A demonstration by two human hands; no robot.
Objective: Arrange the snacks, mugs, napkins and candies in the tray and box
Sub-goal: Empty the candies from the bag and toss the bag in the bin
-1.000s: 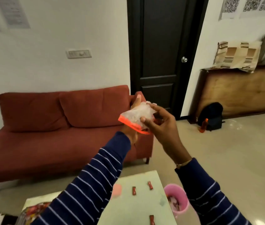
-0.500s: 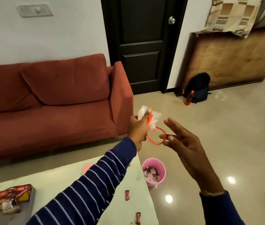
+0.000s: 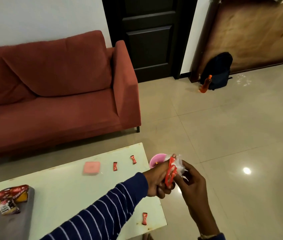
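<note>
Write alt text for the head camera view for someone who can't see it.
Both hands, left and right, hold a crumpled clear bag with a red rim above a pink bin. Three red candies lie on the white table; a grey tray holds snacks.

We stand in a home's living room: a rust-red fabric sofa [image 3: 54, 87] against a white wall, a dark panelled door [image 3: 147, 35], glossy beige floor tiles [image 3: 223, 127] and a low pale-green coffee table [image 3: 71, 191].
</note>
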